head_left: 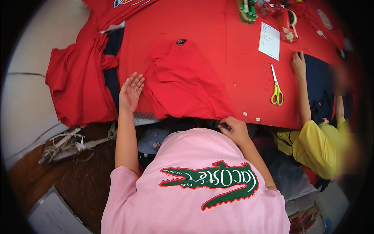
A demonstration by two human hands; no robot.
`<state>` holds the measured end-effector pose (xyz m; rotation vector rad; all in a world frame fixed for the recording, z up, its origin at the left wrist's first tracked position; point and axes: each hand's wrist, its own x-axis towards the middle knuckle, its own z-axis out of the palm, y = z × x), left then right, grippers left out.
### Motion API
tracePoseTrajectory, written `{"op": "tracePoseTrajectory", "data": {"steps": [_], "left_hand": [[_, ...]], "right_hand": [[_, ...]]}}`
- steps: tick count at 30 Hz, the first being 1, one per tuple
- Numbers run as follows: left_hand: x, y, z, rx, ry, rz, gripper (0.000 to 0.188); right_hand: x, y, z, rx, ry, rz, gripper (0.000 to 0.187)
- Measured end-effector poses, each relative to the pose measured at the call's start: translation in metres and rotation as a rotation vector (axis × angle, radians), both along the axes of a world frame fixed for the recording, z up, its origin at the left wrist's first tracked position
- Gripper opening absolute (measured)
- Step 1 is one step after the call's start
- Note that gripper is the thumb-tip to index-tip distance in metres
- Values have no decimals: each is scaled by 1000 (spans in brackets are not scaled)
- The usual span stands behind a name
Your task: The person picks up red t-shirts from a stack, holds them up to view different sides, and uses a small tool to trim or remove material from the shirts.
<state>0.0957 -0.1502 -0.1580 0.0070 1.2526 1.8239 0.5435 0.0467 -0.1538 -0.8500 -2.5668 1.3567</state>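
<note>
A red garment (181, 80) lies spread on the red-covered table in front of me, wrinkled, with a small dark label near its far end. Beside its left edge is my left hand (132, 91), palm turned up, fingers stretched and nothing in it. My right hand (235, 129) rests at the table's near edge by the garment's lower right corner. Its fingers are curled together around something small and dark, mostly hidden by them.
To the left are heaped red shirts (80, 82) with dark navy cloth. Yellow-handled scissors (277, 87), a white paper (269, 41) and a green tape dispenser (247, 11) lie right. A co-worker in yellow (321, 144) handles navy cloth (317, 80). Cables (66, 146) hang at lower left.
</note>
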Motion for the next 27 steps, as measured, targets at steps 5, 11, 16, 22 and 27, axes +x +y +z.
{"op": "tracePoseTrajectory", "data": {"steps": [5, 11, 16, 22, 27], "left_hand": [[37, -40, -17, -25, -49, 72, 54], [59, -68, -33, -121, -8, 132, 50], [81, -88, -20, -199, -68, 49, 38], [223, -245, -101, -725, -325, -115, 34], [370, -301, -83, -899, -764, 231, 34]], "right_hand": [[-14, 25, 5, -3, 37, -85, 14], [-13, 55, -4, 115, 50, -79, 12], [-20, 44, -2, 96, 38, -103, 10], [-24, 27, -11, 73, -2, -76, 12], [-25, 32, -9, 36, -68, -103, 14]]}}
